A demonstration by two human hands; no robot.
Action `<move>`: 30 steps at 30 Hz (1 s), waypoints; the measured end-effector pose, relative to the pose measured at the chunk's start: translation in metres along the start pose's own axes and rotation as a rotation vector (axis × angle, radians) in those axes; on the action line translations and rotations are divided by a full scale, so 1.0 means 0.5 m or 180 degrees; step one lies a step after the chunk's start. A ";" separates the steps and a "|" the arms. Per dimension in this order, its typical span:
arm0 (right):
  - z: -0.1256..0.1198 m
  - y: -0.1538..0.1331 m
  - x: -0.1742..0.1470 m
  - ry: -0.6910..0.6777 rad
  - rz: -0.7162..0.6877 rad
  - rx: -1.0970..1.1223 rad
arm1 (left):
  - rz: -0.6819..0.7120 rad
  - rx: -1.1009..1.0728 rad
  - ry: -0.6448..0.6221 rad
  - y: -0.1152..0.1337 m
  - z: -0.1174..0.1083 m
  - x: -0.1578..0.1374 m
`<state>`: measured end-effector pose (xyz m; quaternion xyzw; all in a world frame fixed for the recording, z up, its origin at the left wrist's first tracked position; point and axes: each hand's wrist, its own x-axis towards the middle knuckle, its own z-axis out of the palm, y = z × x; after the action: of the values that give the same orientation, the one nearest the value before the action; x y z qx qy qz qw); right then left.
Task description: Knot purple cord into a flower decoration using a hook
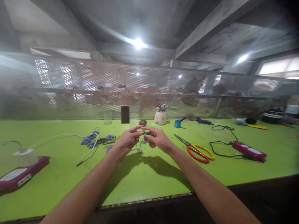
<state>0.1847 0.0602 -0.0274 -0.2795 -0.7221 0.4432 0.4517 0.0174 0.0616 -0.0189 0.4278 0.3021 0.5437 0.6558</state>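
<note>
My left hand point(129, 138) and my right hand point(158, 139) meet fingertip to fingertip above the green table point(144, 183). Each has its thumb and fingers pinched together on a thin strand that runs between them. A pale blue-grey strand point(140, 143) hangs below the fingers. Something small and green point(147, 133) shows by my right fingers; its kind is not clear. Just beyond the hands sits a brown ball point(142, 122), perhaps of yarn or cord. To the left lie several blue-grey flower-like pieces point(90, 141) with dark cords.
Scissors point(198, 152) with red and yellow handles lie right of my hands. Purple power strips point(249, 151) with cables flank the work area. At the back stand a phone point(125, 114), a white bottle point(160, 115), a blue pot point(177, 123) and a perforated screen point(140, 81).
</note>
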 end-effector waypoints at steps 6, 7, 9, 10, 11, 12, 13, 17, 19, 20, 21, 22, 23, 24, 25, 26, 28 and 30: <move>-0.007 0.003 0.003 0.0010 -0.0066 -0.0229 | 0.0166 0.0047 0.0046 0.001 0.001 0.000; -0.007 0.005 0.004 -0.0004 -0.0095 -0.0325 | 0.0179 0.0063 0.0053 0.001 0.000 0.001; -0.008 0.009 0.004 -0.0006 -0.0165 -0.0594 | 0.0215 0.0114 0.0042 0.000 -0.001 0.001; -0.008 0.010 0.003 0.0015 -0.0201 -0.0730 | 0.0247 0.0157 0.0025 0.000 -0.001 0.001; -0.008 0.011 0.003 0.0046 -0.0233 -0.0835 | 0.0296 0.0219 0.0011 0.000 -0.001 0.000; -0.008 0.011 0.003 0.0076 -0.0247 -0.0897 | 0.0365 0.0300 0.0005 0.000 -0.002 0.000; -0.008 0.011 0.003 0.0094 -0.0229 -0.0909 | 0.0450 0.0397 0.0005 -0.001 -0.002 0.000; -0.010 0.010 0.006 0.0126 0.0184 -0.0509 | 0.0891 0.0977 -0.0032 -0.005 -0.004 0.004; -0.009 0.009 0.007 0.0175 0.0449 -0.0178 | 0.1169 0.1303 -0.0041 -0.011 -0.004 0.009; -0.008 0.009 0.008 0.0191 0.0549 0.0012 | 0.1311 0.1448 -0.0008 -0.015 -0.004 0.011; -0.005 0.009 0.008 0.0201 0.0623 0.0224 | 0.1454 0.1572 0.0050 -0.020 -0.004 0.012; -0.001 0.011 0.008 0.0207 0.0672 0.0455 | 0.1603 0.1674 0.0133 -0.025 -0.004 0.014; 0.004 0.013 0.008 0.0211 0.0702 0.0693 | 0.1758 0.1763 0.0222 -0.030 -0.004 0.014; 0.011 0.015 0.008 0.0228 0.0714 0.0921 | 0.1900 0.1842 0.0312 -0.034 -0.004 0.015; 0.018 0.019 0.008 0.0260 0.0714 0.1127 | 0.2011 0.1905 0.0397 -0.038 -0.003 0.015; 0.026 0.023 0.007 0.0308 0.0697 0.1299 | 0.2063 0.1946 0.0470 -0.041 -0.003 0.014; 0.043 0.032 0.008 0.0399 0.0606 0.1526 | 0.1923 0.1868 0.0576 -0.042 0.000 0.013; 0.055 0.039 0.008 0.0456 0.0483 0.1613 | 0.1521 0.1487 0.0576 -0.036 0.003 0.010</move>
<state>0.1581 0.0617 -0.0489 -0.2415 -0.5313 0.6215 0.5227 0.0281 0.0652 -0.0341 0.5750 0.3666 0.6339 0.3649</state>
